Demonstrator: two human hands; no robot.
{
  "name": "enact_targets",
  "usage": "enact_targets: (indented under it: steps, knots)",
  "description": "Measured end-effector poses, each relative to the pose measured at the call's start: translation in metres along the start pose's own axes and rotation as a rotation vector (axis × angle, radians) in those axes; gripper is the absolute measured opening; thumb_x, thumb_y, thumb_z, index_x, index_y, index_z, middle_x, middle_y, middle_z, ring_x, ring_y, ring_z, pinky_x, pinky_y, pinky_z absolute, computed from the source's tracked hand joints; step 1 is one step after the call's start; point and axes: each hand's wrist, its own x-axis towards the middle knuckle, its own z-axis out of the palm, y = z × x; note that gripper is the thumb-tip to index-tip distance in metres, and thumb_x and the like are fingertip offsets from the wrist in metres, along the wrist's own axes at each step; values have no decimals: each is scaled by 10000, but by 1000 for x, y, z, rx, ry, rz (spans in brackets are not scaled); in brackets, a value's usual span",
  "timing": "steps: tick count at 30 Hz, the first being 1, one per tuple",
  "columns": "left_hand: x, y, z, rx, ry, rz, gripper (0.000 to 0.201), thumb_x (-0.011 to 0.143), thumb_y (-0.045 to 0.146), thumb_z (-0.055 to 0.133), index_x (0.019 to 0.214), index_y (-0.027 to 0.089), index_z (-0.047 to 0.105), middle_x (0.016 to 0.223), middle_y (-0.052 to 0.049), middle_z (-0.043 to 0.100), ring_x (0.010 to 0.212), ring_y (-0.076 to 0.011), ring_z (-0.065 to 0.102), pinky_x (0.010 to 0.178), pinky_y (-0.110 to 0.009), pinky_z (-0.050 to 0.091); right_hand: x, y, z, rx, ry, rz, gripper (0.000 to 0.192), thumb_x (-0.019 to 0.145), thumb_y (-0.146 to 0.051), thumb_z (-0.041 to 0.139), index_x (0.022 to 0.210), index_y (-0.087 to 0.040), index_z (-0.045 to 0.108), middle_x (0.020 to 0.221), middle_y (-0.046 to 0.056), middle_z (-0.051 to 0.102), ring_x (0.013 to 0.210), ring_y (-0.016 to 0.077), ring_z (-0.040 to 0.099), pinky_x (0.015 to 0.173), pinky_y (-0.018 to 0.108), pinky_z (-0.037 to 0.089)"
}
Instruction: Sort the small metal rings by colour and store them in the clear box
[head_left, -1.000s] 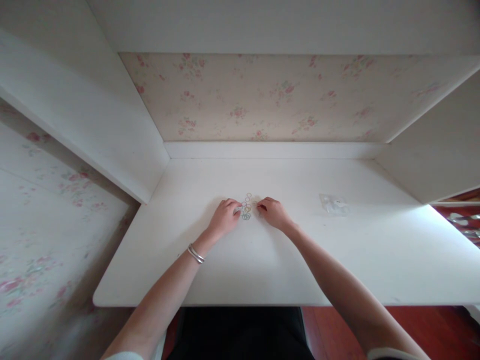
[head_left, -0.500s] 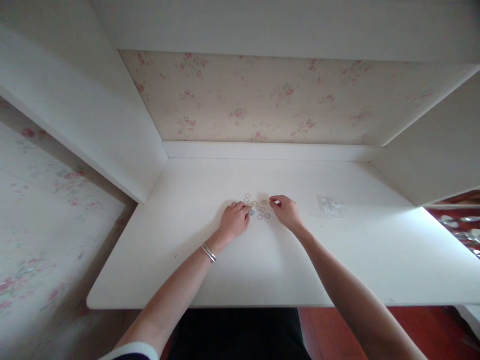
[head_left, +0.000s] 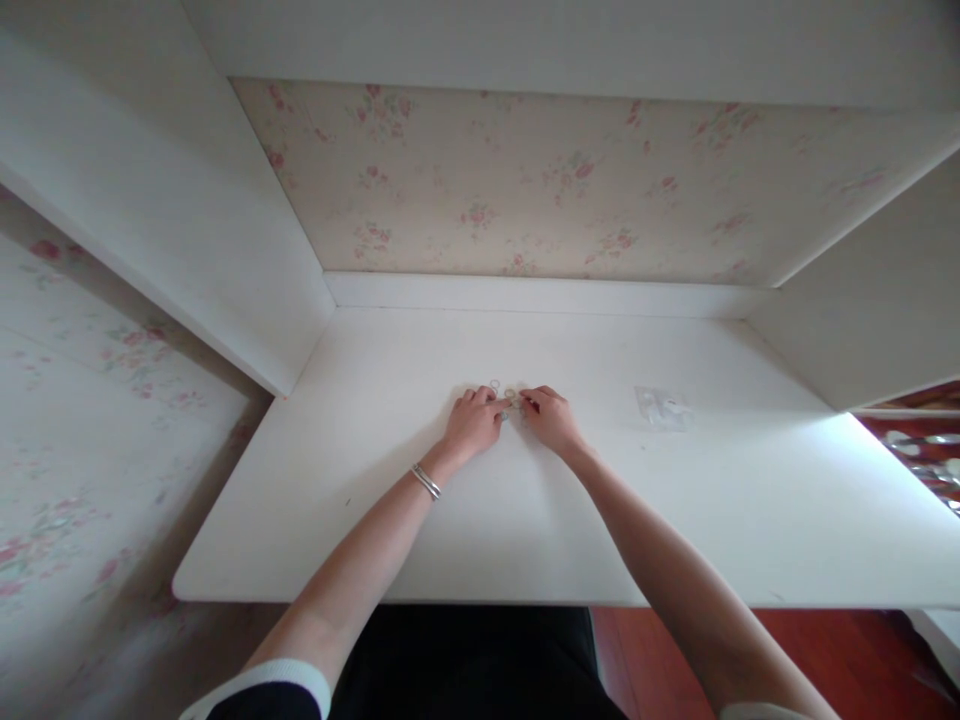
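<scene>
Several small thin rings lie in a cluster on the white desk (head_left: 525, 520), among them a ring (head_left: 495, 384) at the far side and a yellowish ring (head_left: 510, 394) between my hands. My left hand (head_left: 474, 420) rests palm down at the cluster's left, its index finger stretched out to the rings and touching among them. A silver bracelet (head_left: 426, 481) circles that wrist. From the right, my right hand (head_left: 551, 416) reaches in with thumb and index finger pinched together at the rings. Whatever sits in that pinch is too small to make out. Both hands cover part of the cluster.
A clear plastic bag (head_left: 664, 409) with small contents lies on the desk to the right. White panels stand at the left (head_left: 247, 240) and right (head_left: 877, 290), with floral wallpaper (head_left: 480, 190) behind. A rounded desk corner (head_left: 180, 585) is at front left.
My right hand has moved left and now covers rings that showed before. The left hand stays near the cluster, its index finger stretched further in. The view has shifted slightly.
</scene>
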Motion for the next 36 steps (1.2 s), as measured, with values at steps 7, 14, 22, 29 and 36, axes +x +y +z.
enact_targets:
  steps: [7, 14, 22, 29, 36]
  knots:
    - [-7, -14, -4, -169, 106, -13, 332, 871, 136, 441, 1139, 234, 611, 1094, -63, 539, 991, -168, 540, 920, -300, 436, -9, -3, -10, 91, 134, 41, 296, 833, -243, 435, 1018, -189, 660, 1014, 68, 625, 718, 127, 568, 730, 262, 446]
    - [-33, -29, -9, -368, 144, -153, 226, 885, 183, 436, 980, 190, 640, 958, -36, 651, 877, -143, 605, 836, -270, 487, -51, -17, -12, 189, 151, 133, 342, 871, -414, 413, 989, -209, 660, 833, 40, 657, 658, 136, 564, 663, 252, 439]
    - [-39, -22, -13, -306, 72, -78, 225, 878, 181, 446, 987, 226, 638, 997, -17, 663, 934, -147, 601, 853, -267, 472, -72, -27, 0, 27, 52, 80, 298, 908, -337, 377, 993, -264, 653, 912, 27, 667, 813, 150, 602, 731, 245, 432]
    - [-40, -19, -10, -206, 95, -73, 203, 876, 205, 466, 1002, 217, 625, 983, -32, 646, 920, -156, 594, 854, -270, 466, -67, -32, -1, -145, 45, 80, 290, 915, -316, 389, 1100, -270, 608, 991, 55, 605, 919, 178, 551, 708, 256, 407]
    - [-31, -21, -7, -92, 98, -207, 289, 900, 251, 435, 1162, 219, 554, 1085, -61, 624, 919, -180, 608, 809, -278, 470, -60, -46, 2, -208, -15, 14, 344, 914, -342, 408, 1229, -309, 542, 1039, 69, 581, 943, 216, 501, 808, 342, 349]
